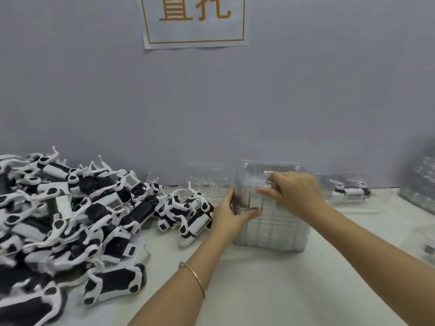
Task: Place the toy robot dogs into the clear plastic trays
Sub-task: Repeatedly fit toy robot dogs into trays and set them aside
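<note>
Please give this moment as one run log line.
left hand: pinches top tray; right hand: grips top tray; tray stack: on table; toy dogs: piled left

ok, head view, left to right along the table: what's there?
Pile of toy robot dogs → left hand → right hand → tray holding a dog → stacked trays at right edge. Clear trays gripped by both hands skipped: overlap.

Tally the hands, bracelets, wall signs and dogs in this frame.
Hands: 2, the left hand and right hand, both gripping the tray stack
Bracelet: 1
Wall sign: 1
Dogs: heaped and tangled, too many to count
Total countable: 4
</note>
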{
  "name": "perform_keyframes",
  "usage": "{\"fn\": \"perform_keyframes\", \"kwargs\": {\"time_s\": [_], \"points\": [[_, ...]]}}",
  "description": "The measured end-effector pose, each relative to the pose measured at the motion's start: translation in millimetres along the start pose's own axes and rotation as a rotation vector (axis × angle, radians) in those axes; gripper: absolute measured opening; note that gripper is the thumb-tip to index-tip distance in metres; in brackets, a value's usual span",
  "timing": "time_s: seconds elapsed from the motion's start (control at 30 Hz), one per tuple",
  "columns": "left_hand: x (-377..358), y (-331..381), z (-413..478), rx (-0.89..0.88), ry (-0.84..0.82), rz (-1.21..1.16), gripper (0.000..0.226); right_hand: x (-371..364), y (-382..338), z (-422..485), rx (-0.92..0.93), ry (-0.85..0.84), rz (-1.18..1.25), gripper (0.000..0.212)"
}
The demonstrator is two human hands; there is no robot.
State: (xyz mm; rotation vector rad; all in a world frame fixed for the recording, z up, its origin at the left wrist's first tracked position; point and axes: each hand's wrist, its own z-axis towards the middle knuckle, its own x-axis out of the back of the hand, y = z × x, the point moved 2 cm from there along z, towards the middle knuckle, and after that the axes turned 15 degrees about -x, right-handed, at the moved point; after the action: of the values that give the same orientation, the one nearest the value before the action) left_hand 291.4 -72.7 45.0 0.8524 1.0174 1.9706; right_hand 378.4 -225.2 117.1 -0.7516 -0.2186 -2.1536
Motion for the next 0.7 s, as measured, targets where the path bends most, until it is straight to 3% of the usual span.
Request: {"fn": "perform_keyframes", "kwargs": {"time_s": [0.2, 0.3, 0.37, 0.5, 0.6, 0.7], "points": [[-4, -2, -2, 0.072, 0.019, -0.059, 0.107, 9, 0, 17, -0.043, 0.052, 0.047, 0.062], [-3, 3, -2, 0.081, -0.010, -0.089, 0.111, 36, 2, 48, -0.406, 0.169, 0.138, 0.059], [0, 8, -3, 0.082, -0.036, -0.102, 0.108, 70, 1, 67, -0.562, 0.303, 0.350, 0.059], [32, 12, -11, 0.040, -0.078, 0.025, 0.073, 119, -36, 32, -0.251, 0.365, 0.460, 0.053], [89, 3, -25, 0.036, -0.004, 0.229, 0.047, 112, -70, -47, 0.019, 0.275, 0.340, 0.051], [140, -2, -40, 0.050, 0.006, 0.423, 0.038, 84, -101, -107, 0.125, 0.133, 0.211, 0.047]]}}
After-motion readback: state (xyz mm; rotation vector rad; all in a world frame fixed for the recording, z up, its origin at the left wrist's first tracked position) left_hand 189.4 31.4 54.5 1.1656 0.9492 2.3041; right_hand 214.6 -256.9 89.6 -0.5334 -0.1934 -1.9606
